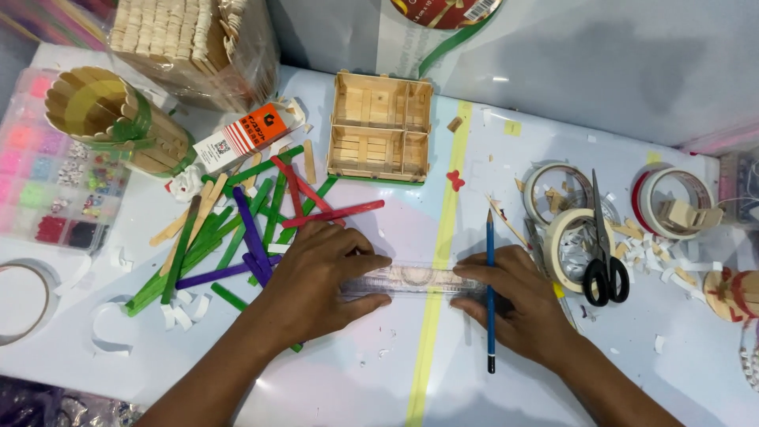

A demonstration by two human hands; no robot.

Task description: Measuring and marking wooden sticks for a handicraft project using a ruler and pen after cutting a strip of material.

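Ruler: clear plastic, long and narrow, with fine markings along its edge. It lies flat and level in the lower middle of the frame, crossing a pale yellow stripe that runs top to bottom down the white table.

Left hand: palm down, fingers spread, pressing on the left end of the ruler; thumb and forefinger bracket its upper and lower edges.

Right hand: resting on the right end of the ruler, fingers curled over it, gripping a blue pencil. The pencil stands nearly vertical in the frame, one end above the knuckles, the other below the wrist.

Craft sticks: a loose heap of green, purple, red and plain wooden pieces, just to the upper left of the left hand, some touching it.

Wooden tray: square, built of sticks, split into four compartments, upper middle, well apart from the ruler.

Stick cup: round, banded in green, on its side at upper left.

Orange and white box: small, lying between cup and tray.

Bead box: clear, with pink and dark beads, far left.

Scissors: black-handled, laid across rolls of tape at right, near the right hand but not touching.

Paper scraps: white, scattered at right.
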